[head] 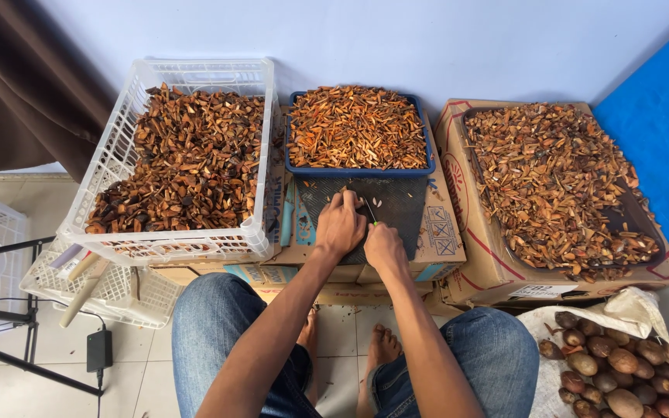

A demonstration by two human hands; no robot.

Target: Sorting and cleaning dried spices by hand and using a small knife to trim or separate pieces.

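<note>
Both hands work side by side on a dark cutting board that lies flat on cardboard boxes in front of the knees. Left hand: fingers curled and pressed down onto the board, pinning a small piece under the fingertips; the piece itself is hidden, so its shape cannot be told. Right hand: closed in a fist around a knife with a green handle; the thin dark blade runs forward and slightly left from the fist, its long axis pointing away from the body, the tip just beside the left fingertips. A few pale slivers lie on the board just ahead of the blade. Directly beyond both hands, touching the board's far edge, stands a blue tub heaped with thin orange-brown strips. Left of the left hand: a white slatted crate of darker, chunkier chips. Right of the right hand: a cardboard tray of dry brown shreds, and nearer, a sack of smooth brown oval nuts.
</note>
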